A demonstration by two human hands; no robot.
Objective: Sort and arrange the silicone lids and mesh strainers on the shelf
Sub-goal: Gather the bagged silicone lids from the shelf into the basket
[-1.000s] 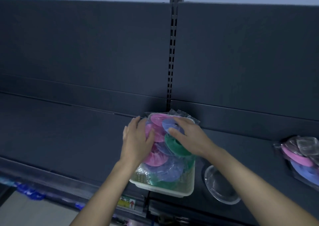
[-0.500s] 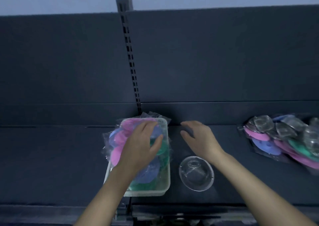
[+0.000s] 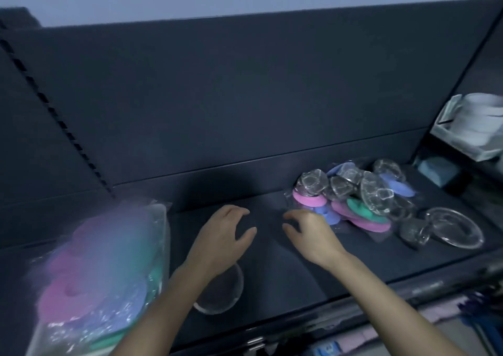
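On the dark shelf a pale tray stood at the far left, blurred, and packed with bagged lids in pink, lilac-blue and green, their plastic wrap rising above the tray's rim. Just right of the tray a clear dish lay near the shelf's front edge, partly hidden under the left forearm; whether anything was in it could not be told. The left hand hovered over bare shelf beyond the dish, fingers loosely bent and spread, holding nothing. The right hand was close beside it, likewise relaxed and empty, its fingertips near the left edge of a loose pile further right; whether they touched the pile's wrap was unclear. That pile sat in no container: a pink lid, a blue lid and a green lid lay in crumpled clear film, with several clear strainers heaped on top and behind. To the right of the pile a clear round plate rested flat, with a smaller clear piece against its left side. On the neighbouring shelf at the upper right, a white box held white tubs.
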